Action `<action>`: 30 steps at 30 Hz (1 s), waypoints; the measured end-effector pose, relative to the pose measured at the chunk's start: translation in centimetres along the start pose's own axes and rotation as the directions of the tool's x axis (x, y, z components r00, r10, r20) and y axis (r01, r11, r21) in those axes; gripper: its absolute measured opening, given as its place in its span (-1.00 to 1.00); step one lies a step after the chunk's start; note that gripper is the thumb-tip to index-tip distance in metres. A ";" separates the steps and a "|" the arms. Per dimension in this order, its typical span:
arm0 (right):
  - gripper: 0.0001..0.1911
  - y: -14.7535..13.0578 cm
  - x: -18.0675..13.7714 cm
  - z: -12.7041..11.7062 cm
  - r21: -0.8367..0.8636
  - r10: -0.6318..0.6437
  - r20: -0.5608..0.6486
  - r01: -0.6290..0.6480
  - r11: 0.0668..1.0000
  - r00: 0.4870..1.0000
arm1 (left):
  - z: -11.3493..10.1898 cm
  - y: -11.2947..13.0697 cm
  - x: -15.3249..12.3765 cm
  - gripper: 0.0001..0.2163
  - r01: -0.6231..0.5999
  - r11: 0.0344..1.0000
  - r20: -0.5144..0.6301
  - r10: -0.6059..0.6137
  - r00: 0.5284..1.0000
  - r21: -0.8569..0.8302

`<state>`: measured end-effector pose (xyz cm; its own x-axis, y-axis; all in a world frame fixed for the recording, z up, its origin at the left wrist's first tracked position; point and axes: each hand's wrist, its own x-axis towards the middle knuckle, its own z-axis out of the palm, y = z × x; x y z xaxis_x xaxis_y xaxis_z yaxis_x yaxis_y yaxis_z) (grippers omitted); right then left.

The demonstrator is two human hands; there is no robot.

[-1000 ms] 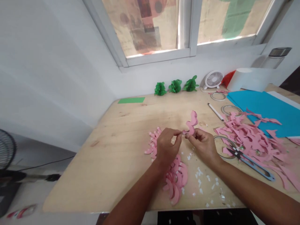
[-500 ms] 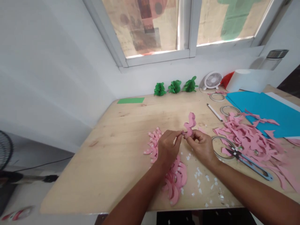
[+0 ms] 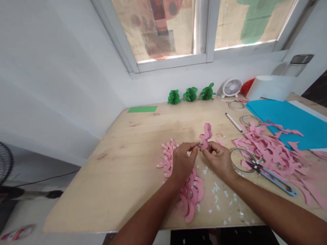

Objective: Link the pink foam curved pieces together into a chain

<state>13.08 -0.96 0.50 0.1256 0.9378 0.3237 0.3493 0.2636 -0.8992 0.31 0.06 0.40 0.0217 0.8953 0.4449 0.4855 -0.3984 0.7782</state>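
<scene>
Pinching a wavy pink piece, both hands work over the wooden table — window beyond.

On our table, a strip lies by the far left corner, three figures and a fan stand rightward along the far edge, and sheets lie toward the far right corner. Before these and partly on them we have a heap of scraps, with snips at its near side crossing a ring. Nearer us, cut pieces lie both sides of our left hand, with small bits rightward toward the near edge.
</scene>
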 end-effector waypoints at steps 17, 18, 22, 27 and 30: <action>-0.77 0.3 0.2 0.1 0.155 0.142 0.052 -0.148 0.977 0.989 | 0.1 0.1 0.1 -0.86 0.067 0.994 0.003 -0.067 0.998 -0.083; -0.76 0.4 0.2 0.1 0.151 0.136 0.048 -0.142 0.978 0.990 | 0.1 0.0 0.1 -0.86 0.070 0.993 0.005 -0.070 0.998 -0.093; -0.74 0.1 0.2 0.1 0.116 0.109 0.037 -0.113 0.987 0.993 | 0.1 0.0 0.0 -0.87 0.109 0.983 0.010 -0.109 0.994 -0.145; -0.77 0.0 0.1 0.0 0.073 0.084 0.030 -0.086 0.994 0.996 | 0.1 0.0 0.0 -0.87 0.155 0.969 0.029 -0.152 0.988 -0.192; -0.76 -0.1 0.1 0.0 0.058 0.072 0.025 -0.073 0.996 0.997 | 0.1 0.1 0.0 -0.86 0.156 0.970 0.024 -0.154 0.988 -0.188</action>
<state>13.04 -0.91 0.59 0.1270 0.9597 0.2508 0.2849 0.2069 -0.9360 0.46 0.01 0.40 -0.0324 0.9506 0.3087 0.3103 -0.2840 0.9072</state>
